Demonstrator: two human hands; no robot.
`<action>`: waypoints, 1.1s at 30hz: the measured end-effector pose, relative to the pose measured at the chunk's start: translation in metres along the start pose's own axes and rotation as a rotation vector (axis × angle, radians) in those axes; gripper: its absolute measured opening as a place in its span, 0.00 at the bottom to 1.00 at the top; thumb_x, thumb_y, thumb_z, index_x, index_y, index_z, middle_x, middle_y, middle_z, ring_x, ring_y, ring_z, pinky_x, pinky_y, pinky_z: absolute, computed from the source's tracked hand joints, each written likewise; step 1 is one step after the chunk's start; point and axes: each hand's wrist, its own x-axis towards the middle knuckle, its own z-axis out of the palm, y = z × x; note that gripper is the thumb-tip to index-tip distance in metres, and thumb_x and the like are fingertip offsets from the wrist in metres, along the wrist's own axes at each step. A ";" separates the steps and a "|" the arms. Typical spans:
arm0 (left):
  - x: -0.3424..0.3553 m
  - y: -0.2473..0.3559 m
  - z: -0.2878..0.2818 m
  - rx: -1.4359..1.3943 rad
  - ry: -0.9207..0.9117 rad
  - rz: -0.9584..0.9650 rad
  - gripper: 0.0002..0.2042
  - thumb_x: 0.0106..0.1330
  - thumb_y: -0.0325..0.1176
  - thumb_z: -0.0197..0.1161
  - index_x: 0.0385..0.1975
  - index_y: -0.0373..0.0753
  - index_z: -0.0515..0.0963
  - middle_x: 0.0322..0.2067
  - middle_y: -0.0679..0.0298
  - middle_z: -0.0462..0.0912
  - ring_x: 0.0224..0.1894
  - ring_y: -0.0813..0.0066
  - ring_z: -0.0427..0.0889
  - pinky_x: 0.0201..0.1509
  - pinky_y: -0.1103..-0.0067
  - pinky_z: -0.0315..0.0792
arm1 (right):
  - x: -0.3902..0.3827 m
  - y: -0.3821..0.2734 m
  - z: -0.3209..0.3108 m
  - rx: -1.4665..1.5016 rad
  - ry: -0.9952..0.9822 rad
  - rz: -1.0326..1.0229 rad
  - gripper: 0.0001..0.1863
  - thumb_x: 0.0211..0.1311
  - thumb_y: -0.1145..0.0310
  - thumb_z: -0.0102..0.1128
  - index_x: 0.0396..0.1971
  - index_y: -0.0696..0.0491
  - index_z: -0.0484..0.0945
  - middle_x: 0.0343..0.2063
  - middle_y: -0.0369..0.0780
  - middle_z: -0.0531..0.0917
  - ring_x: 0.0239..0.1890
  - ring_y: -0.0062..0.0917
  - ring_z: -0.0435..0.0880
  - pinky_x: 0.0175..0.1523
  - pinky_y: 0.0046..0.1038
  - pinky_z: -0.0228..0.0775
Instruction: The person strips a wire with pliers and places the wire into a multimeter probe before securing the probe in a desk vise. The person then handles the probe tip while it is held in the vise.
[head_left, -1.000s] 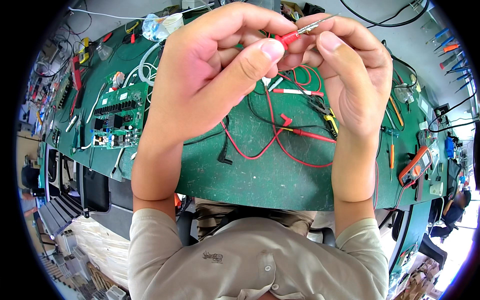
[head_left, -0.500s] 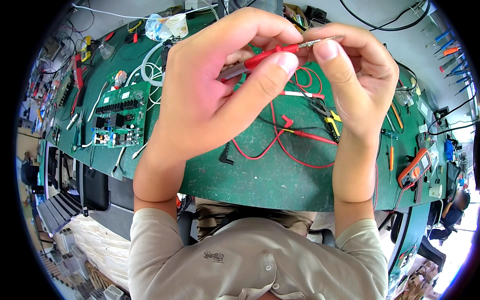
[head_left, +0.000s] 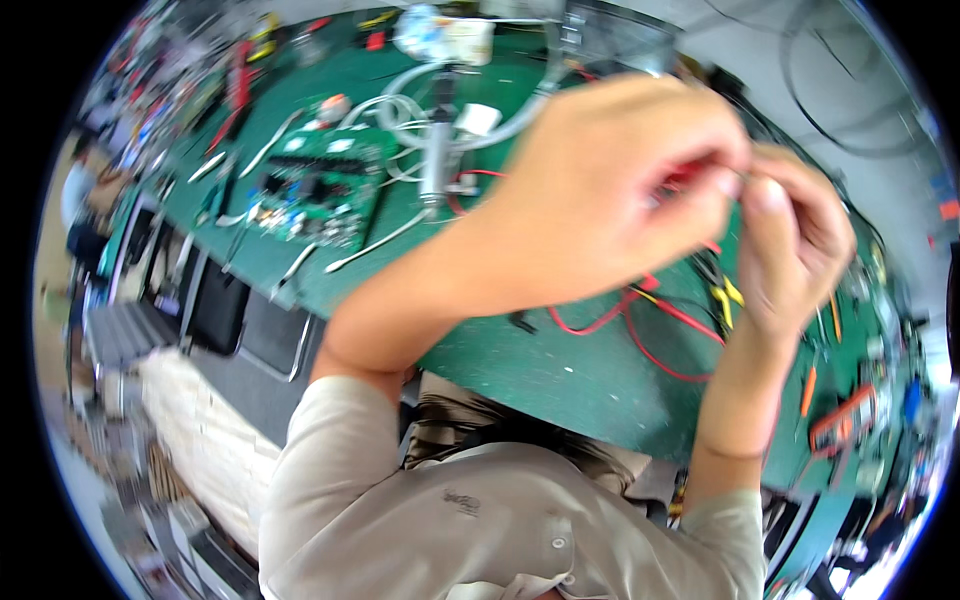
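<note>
Both hands are raised close together over the green table, blurred by motion. My left hand (head_left: 620, 200) is curled round a red test probe (head_left: 673, 188), which is mostly hidden inside the fingers. Touching it, my right hand (head_left: 795, 245) is closed, thumb against forefinger, where the probe's thin metal end lies; the end itself barely shows. Below the hands, yellow-handled pliers (head_left: 728, 298) and a second red probe (head_left: 690, 322) lie beside looped red leads (head_left: 640, 352).
A green circuit board (head_left: 325, 190) lies at the left, with a grey cylinder-shaped tool (head_left: 436, 165) and clear tubing next to it. An orange multimeter (head_left: 843, 420) and an orange-handled screwdriver (head_left: 808, 390) are at the right. A person (head_left: 85, 190) sits at the far left.
My view has swung, so the table appears turned and shifted. My left hand has rolled over the probe, covering most of it. The hands stay together and appear farther right.
</note>
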 end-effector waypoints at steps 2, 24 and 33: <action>0.001 -0.001 0.001 0.040 0.038 0.079 0.04 0.54 0.27 0.61 0.26 0.36 0.74 0.23 0.58 0.76 0.27 0.58 0.77 0.30 0.69 0.72 | -0.002 0.003 -0.004 -0.033 0.007 0.013 0.06 0.61 0.78 0.58 0.36 0.63 0.79 0.35 0.45 0.83 0.36 0.22 0.80 0.43 0.22 0.72; -0.006 -0.016 0.000 -0.198 -0.066 -0.127 0.04 0.65 0.26 0.57 0.35 0.33 0.75 0.26 0.66 0.77 0.28 0.83 0.77 0.28 0.84 0.71 | -0.002 0.000 0.003 -0.076 0.000 0.190 0.07 0.61 0.76 0.59 0.38 0.62 0.78 0.34 0.39 0.82 0.35 0.18 0.79 0.39 0.20 0.72; 0.002 -0.003 0.009 -0.468 -0.087 -0.356 0.06 0.67 0.26 0.57 0.39 0.30 0.72 0.28 0.70 0.73 0.22 0.93 0.63 0.22 0.90 0.56 | 0.006 -0.003 -0.006 0.162 -0.026 0.240 0.07 0.61 0.76 0.61 0.38 0.62 0.79 0.31 0.39 0.83 0.33 0.18 0.82 0.36 0.18 0.73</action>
